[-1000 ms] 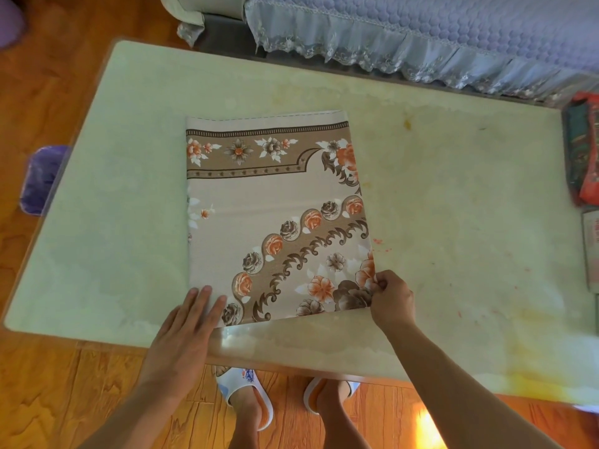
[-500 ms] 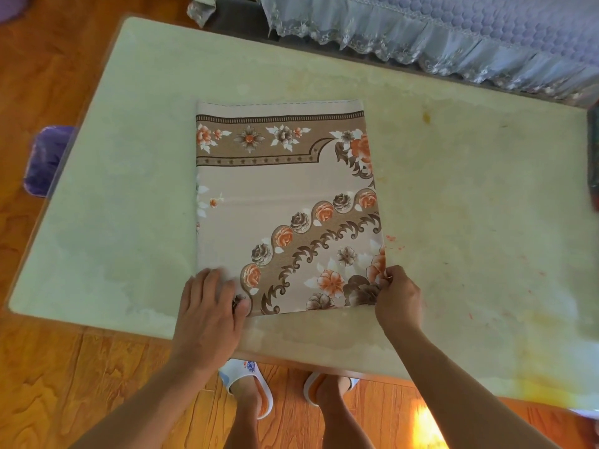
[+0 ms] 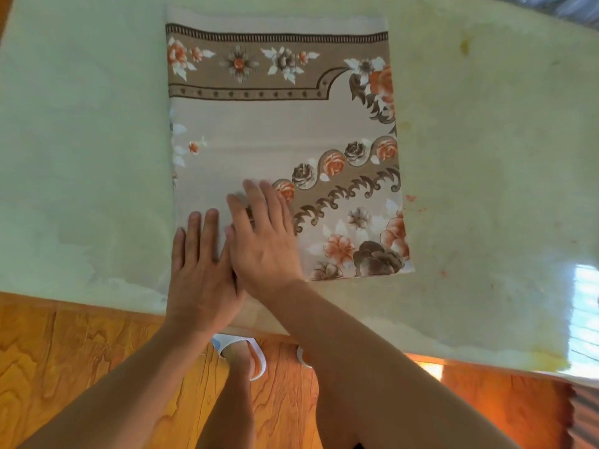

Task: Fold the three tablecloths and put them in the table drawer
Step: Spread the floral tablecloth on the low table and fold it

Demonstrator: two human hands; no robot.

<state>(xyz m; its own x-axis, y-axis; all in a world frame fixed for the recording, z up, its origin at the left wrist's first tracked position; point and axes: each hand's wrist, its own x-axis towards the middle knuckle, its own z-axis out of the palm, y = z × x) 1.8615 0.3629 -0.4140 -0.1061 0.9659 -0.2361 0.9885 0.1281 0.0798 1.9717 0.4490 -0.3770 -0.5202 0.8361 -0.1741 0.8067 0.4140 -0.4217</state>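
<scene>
tablecloth (image 3: 278, 131), folded into a tall rectangle, lies flat on the pale green table (image 3: 486, 157), its near edge close to the table's front edge. the cloth is beige with a brown border band, orange and brown roses and a scrolled leaf line curving toward the near right corner.

left hand (image 3: 201, 273) lies palm down with fingers straight and close together, pressed flat on the near left corner of the cloth, its heel reaching past the cloth's near edge onto the table. it grips nothing. right hand (image 3: 265, 241) is also spread flat, palm down, fingers extended and slightly fanned, resting on the cloth just right of the left hand and partly overlapping its thumb side. it holds nothing either; both only press on the fabric.

the hands cover the cloth's near left part, so the pattern and the corner under them cannot be seen. the right fingertips are blurred. the table's far edge and left and right ends are cut off by the frame. below the table edge, the wooden floor (image 3: 81, 367) shows, with white slippers (image 3: 246, 354) partly hidden by the forearms. no writing or labels can be read anywhere.
</scene>
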